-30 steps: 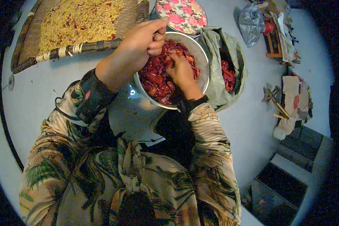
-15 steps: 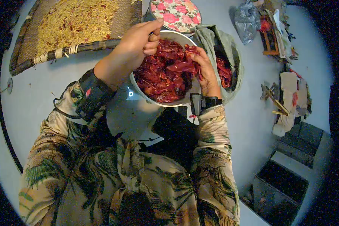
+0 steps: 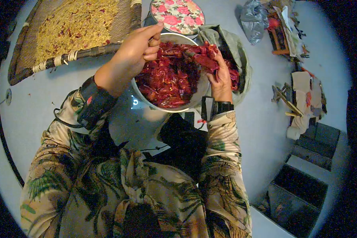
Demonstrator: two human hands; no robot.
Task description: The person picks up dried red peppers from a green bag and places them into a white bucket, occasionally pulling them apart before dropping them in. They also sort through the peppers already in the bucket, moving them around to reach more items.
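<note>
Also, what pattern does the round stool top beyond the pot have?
The round top has pink roses on a pale ground, seen in the head view.

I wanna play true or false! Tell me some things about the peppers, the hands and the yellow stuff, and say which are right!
1. The right hand holds dark red dried peppers. True.
2. The left hand is inside the sack. False: the left hand is by the left edge of the round, pale metal pot.
3. The soft green sack has red peppers inside. True.
4. The yellow bits are in the pot. False: the yellow bits lie on the brown woven tray.
</note>
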